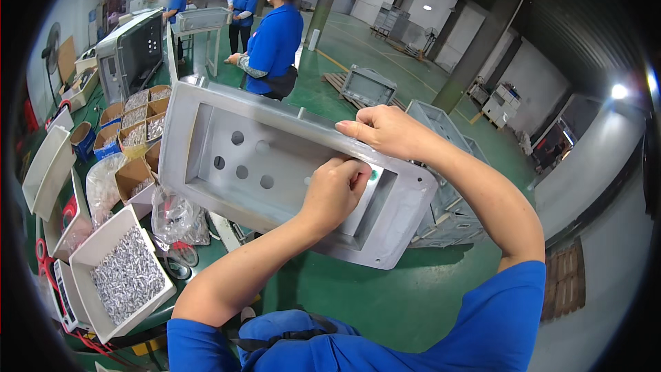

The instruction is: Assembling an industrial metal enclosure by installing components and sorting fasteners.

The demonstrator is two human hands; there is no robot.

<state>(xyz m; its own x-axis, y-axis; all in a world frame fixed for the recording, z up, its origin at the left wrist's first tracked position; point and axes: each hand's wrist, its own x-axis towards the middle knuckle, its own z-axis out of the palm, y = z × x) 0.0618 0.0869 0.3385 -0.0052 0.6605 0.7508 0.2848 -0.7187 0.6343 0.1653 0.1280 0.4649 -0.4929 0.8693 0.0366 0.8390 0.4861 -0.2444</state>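
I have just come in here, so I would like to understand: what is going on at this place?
A person in blue is handling a grey housing with bare hands. The left hand reaches inside it, close to a small green spot; whether it holds something is hard to tell. The right hand is on the far rim. At the left, a white bin contains many small silvery pieces. Farther back stand other people in blue tops.
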